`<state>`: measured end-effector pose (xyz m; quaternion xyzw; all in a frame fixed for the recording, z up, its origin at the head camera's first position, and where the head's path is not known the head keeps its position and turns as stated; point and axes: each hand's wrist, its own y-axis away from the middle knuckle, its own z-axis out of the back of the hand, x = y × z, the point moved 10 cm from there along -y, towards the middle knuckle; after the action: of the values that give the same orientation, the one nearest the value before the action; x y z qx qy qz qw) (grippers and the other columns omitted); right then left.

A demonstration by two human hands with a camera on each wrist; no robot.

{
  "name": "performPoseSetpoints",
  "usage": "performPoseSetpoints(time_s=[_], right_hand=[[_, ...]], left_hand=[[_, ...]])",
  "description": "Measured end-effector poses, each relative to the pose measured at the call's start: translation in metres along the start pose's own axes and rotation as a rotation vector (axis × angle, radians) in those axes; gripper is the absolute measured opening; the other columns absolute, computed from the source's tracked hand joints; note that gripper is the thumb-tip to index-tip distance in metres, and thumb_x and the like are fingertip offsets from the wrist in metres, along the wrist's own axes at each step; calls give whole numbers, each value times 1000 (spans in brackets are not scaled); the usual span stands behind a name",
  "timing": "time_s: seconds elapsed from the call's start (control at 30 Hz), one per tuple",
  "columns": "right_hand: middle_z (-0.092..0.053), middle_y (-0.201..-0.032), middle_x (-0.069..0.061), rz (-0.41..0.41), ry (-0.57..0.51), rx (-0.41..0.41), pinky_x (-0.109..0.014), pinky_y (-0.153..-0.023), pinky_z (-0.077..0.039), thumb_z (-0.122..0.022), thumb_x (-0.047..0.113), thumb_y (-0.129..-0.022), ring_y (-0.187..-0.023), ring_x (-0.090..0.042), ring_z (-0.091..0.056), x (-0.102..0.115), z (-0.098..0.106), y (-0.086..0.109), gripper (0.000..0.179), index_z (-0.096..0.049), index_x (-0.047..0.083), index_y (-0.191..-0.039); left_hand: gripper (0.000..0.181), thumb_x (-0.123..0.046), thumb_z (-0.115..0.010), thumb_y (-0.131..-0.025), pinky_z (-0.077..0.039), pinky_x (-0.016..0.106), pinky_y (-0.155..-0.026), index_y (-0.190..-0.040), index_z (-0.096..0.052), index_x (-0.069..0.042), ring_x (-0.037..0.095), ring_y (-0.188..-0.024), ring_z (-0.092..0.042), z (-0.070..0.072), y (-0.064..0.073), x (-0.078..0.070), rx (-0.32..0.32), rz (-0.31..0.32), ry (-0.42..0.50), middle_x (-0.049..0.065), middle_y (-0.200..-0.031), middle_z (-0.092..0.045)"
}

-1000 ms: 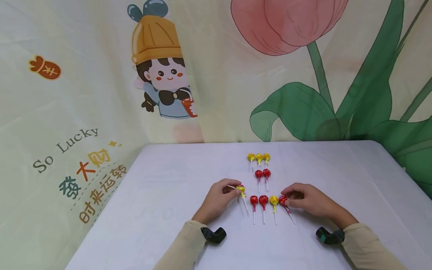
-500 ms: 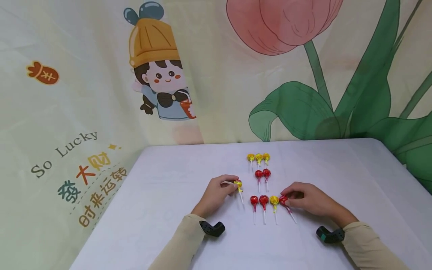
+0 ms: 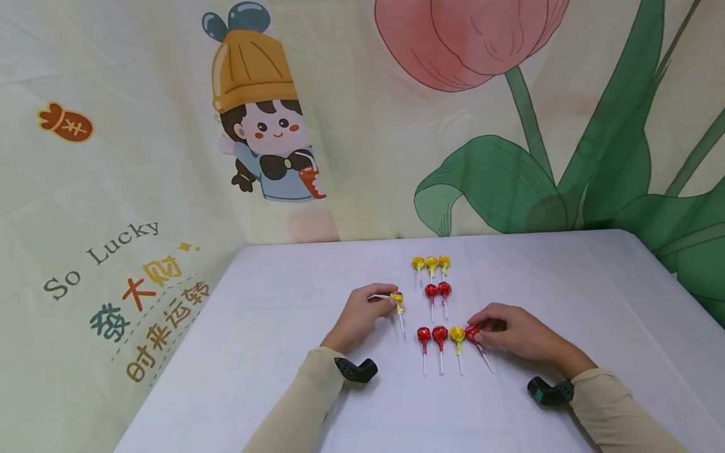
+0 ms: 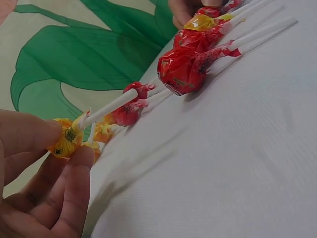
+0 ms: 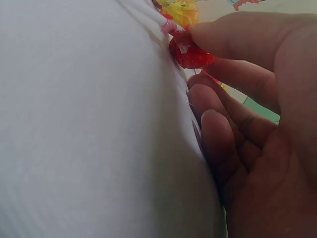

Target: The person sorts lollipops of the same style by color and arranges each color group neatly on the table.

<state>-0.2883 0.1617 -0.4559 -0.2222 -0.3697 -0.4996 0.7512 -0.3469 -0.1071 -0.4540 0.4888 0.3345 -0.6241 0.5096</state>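
In the head view my left hand (image 3: 362,316) pinches a yellow-wrapped lollipop (image 3: 397,298) by its candy end between thumb and fingertips. A white sliver also shows between those fingers. The left wrist view has this lollipop (image 4: 68,137) raised above the cloth, its stick pointing away from the palm. My right hand (image 3: 514,331) pinches a red lollipop (image 3: 472,333) at the right end of the front row; its stick slants toward the lower right. Left of it lie a yellow lollipop (image 3: 457,335) and two red lollipops (image 3: 440,335), sticks toward me.
Farther back lie two red lollipops (image 3: 438,290) side by side, then three yellow lollipops (image 3: 432,262). All rest on a white-covered table (image 3: 272,302). Behind its far edge hangs a printed backdrop (image 3: 362,126).
My left hand has moved back and slightly left with the yellow lollipop, away from the front row. The right hand stays at the red lollipop; the head view has shifted slightly.
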Motion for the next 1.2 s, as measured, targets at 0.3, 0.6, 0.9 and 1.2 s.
performPoseSetpoints(time_s=[0.3,0.6,0.9,1.2], right_hand=[[-63,-99,5,24,5,1,-27,-74,-48,-73,25,-92,-89,-20,-55,1,1,0,27,-70,19,-118],[-62,-100,4,-7,20,4,-27,-75,-48,-73,24,-93,-91,-21,-54,-1,1,-1,27,-70,19,-119],[-62,-101,4,2,20,8,-27,-75,-47,-72,23,-93,-91,-21,-53,-2,2,-1,27,-70,19,-119],[-64,-103,5,21,2,6,-27,-75,-48,-71,21,-94,-91,-21,-55,-2,0,-1,26,-70,18,-119]], left_hand=[[37,-19,-71,-93,-51,33,-82,-129,-69,-13,18,-96,-65,5,-10,-5,-58,-11,37,1,-120,-66],[37,-18,-70,-94,-53,32,-85,-130,-68,-11,20,-97,-64,1,-20,-6,-38,13,61,2,-118,-65],[35,-21,-68,-95,-51,34,-87,-129,-68,-13,20,-98,-63,1,-41,-11,-18,15,-40,-1,-115,-66],[32,-18,-65,-97,-53,34,-85,-129,-68,-13,19,-97,-64,2,-63,-8,-18,-12,-100,-1,-117,-66]])
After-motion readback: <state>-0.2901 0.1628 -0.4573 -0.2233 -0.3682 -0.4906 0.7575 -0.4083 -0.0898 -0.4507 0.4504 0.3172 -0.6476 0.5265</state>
